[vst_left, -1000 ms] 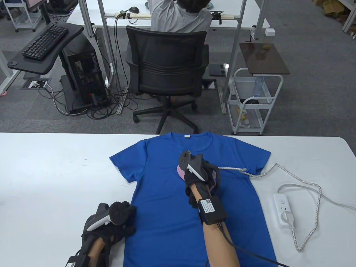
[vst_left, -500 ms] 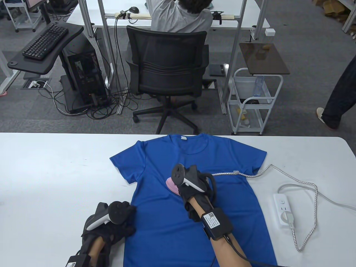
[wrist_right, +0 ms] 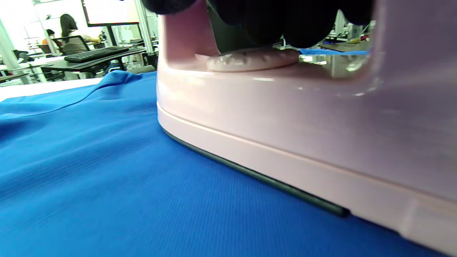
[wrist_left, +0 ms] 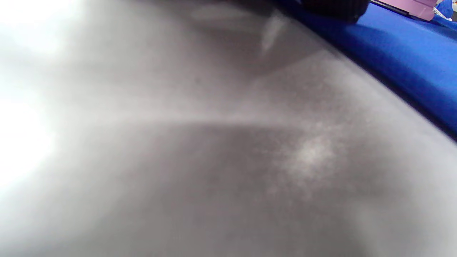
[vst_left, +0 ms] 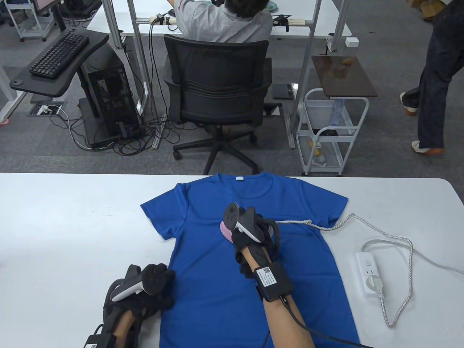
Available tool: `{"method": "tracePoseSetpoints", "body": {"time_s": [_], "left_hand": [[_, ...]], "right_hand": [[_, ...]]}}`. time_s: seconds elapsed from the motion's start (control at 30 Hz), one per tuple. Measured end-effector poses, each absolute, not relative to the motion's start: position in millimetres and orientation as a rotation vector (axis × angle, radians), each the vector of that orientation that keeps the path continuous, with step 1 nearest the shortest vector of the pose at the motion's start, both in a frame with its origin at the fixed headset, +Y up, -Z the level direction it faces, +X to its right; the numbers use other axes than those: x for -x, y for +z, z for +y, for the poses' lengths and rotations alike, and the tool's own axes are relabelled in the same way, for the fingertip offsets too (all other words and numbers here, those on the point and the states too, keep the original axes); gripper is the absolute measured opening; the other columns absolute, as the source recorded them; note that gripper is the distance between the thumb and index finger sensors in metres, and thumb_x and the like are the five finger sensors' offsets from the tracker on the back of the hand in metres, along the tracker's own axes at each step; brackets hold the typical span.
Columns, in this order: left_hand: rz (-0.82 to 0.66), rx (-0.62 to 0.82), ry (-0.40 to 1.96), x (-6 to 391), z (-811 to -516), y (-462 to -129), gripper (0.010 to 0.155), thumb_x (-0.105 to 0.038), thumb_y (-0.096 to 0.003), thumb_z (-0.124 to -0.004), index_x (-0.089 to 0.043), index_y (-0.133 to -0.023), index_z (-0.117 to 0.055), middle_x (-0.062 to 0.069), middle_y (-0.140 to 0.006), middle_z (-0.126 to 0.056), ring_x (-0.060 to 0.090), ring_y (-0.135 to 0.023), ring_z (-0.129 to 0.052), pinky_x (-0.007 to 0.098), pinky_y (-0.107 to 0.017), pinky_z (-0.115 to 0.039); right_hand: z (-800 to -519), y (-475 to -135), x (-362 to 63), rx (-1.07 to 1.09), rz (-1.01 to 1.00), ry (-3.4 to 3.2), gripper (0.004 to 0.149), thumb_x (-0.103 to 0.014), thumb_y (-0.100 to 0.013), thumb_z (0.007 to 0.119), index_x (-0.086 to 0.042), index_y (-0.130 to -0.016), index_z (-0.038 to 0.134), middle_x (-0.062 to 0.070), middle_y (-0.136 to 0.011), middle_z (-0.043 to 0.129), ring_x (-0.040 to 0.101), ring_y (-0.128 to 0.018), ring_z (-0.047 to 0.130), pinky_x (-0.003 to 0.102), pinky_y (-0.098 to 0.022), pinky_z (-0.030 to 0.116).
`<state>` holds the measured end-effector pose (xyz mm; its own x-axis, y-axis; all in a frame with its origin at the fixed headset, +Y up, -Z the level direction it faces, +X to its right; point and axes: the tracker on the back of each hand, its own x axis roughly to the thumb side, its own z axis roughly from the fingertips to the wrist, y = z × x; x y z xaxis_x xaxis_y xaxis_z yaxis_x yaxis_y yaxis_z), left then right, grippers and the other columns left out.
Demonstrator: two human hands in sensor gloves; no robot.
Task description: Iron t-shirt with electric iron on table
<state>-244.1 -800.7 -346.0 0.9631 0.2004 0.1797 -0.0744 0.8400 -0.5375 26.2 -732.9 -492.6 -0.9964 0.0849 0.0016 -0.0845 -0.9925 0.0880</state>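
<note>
A blue t-shirt (vst_left: 217, 290) lies flat on the white table (vst_left: 54, 224), collar at the far edge. My right hand (vst_left: 250, 232) grips the handle of a pink electric iron (vst_left: 226, 230) that rests sole-down on the shirt's chest. In the right wrist view the iron (wrist_right: 285, 117) sits flat on the blue fabric (wrist_right: 89, 171), with my gloved fingers (wrist_right: 271, 21) wrapped over the handle. My left hand (vst_left: 152, 290) rests on the table and presses the shirt's left edge near the hem. The left wrist view shows blurred table, the shirt (wrist_left: 410, 67) and a bit of the iron (wrist_left: 410, 5).
The iron's braided cord (vst_left: 362, 224) runs right across the shirt's sleeve to a white power strip (vst_left: 369, 272) near the table's right side. Beyond the far edge stand an office chair (vst_left: 217, 90) and a white cart (vst_left: 331, 134). A person (vst_left: 435, 79) walks at far right.
My right hand slid the iron left and toward me across the chest, then slightly back up. The shirt shifted a little left. The left hand stayed put. A person walked into view at right.
</note>
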Motion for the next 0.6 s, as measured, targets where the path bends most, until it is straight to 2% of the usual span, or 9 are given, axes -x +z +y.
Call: {"method": "tracePoseSetpoints", "body": {"time_s": [0.33, 0.6], "left_hand": [[-0.236, 0.561, 0.176, 244, -802, -345, 0.078, -0.053, -0.0466, -0.068, -0.033, -0.110, -0.026, -0.002, -0.117, -0.016, 0.032, -0.109, -0.015, 0.057, -0.075, -0.025], [-0.236, 0.572, 0.188, 245, -802, -345, 0.078, -0.053, -0.0466, -0.068, -0.033, -0.110, -0.025, -0.002, -0.117, -0.015, 0.032, -0.108, -0.013, 0.056, -0.075, -0.024]], "right_hand": [[-734, -516, -23, 0.182, 0.111, 3.048, 0.067, -0.036, -0.047, 0.064, -0.008, -0.107, 0.055, 0.024, -0.094, 0.070, 0.046, -0.077, 0.079, 0.062, -0.061, 0.066], [-730, -505, -17, -0.005, 0.155, 3.054, 0.067, -0.035, -0.047, 0.065, -0.006, -0.107, 0.056, 0.024, -0.092, 0.072, 0.045, -0.075, 0.081, 0.062, -0.060, 0.068]]}}
